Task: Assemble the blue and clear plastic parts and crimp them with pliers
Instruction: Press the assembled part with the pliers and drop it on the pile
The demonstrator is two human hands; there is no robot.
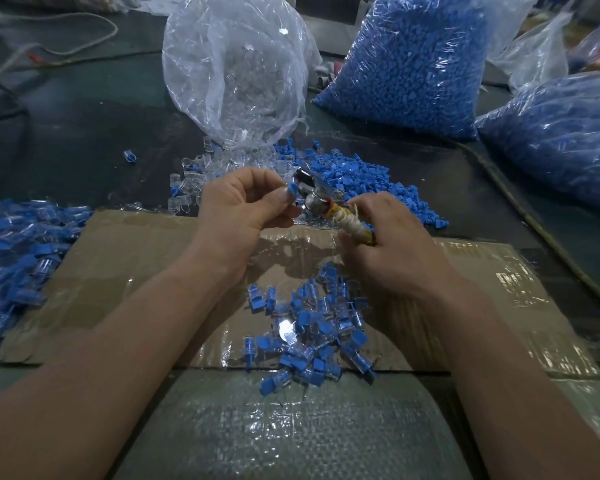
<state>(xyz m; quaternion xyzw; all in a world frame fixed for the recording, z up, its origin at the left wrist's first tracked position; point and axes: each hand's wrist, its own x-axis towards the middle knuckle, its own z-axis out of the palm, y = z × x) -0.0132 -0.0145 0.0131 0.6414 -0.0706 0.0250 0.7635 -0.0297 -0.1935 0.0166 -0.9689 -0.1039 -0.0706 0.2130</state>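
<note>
My left hand (243, 202) pinches a small blue plastic part (291, 190) between thumb and fingers, right at the jaws of the pliers (317, 195). My right hand (388, 247) grips the pliers by their handle, which is wrapped in pale string (352, 225). The metal jaws point up and left toward the blue part. Whether a clear part sits on the blue one is hidden by my fingers. Below my hands, a heap of assembled blue and clear pieces (316, 327) lies on taped cardboard (125, 271).
Loose blue parts (371, 188) and clear parts (194, 178) lie behind my hands. An open bag of clear parts (236, 71) stands behind them, with bags of blue parts (413, 64) to the right. More assembled pieces (18, 254) pile at the left.
</note>
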